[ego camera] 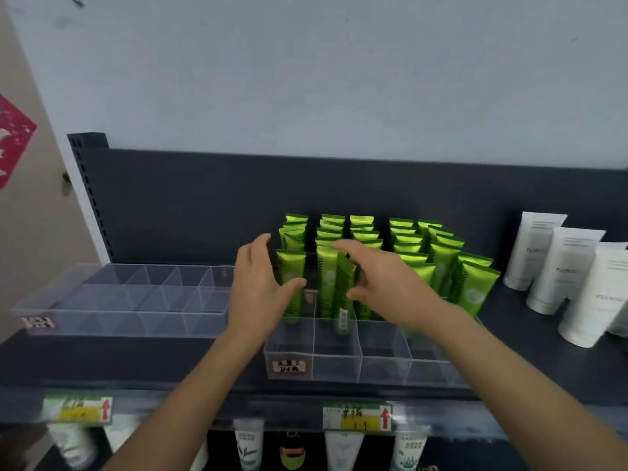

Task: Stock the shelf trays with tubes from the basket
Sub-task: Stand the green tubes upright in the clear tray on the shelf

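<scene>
Dark shelf, seen from above and in front. Clear divided tray sat at the middle of the shelf near its front edge, with a handwritten red-bordered label on its front left corner. Green tubes stood upright in rows filling the tray's back and right compartments; the front row of compartments held none. Left hand was released, fingers straight and spread at the tray's left side, thumb lying across the front-left tube. Right hand reached in over the middle, forefinger straight, thumb out. One tilted tube leaned between forefinger and thumb; blur there, could not tell whether it was pinched or only touched. A second clear tray lay towards the shelf's left end with no tubes in it. White tubes stood at the right end. Price tags ran along the front edge.
</scene>
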